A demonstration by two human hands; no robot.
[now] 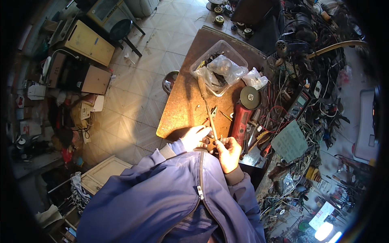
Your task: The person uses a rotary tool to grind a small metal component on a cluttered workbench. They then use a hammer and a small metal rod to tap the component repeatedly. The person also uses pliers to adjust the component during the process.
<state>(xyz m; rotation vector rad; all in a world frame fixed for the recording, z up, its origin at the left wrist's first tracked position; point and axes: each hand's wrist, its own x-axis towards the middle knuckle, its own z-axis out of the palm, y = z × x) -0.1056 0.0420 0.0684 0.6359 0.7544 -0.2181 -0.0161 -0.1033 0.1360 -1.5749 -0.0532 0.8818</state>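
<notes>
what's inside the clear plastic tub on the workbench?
The clear plastic tub holds crumpled transparent bags with dark small parts beneath them. The bags cover most of the contents, so what the parts are cannot be told. A wooden-handled tool leans against its front rim.

A brown wooden table (182,109) stands on a pale tiled floor (137,81). On the table's far end sits a clear plastic box (202,60) filled with plastic bags (227,67). A red angle grinder (242,115) lies along the right edge, its disc toward the box. A small white bag (256,79) lies beside it, and small metal bits (213,112) are scattered mid-table.
</notes>
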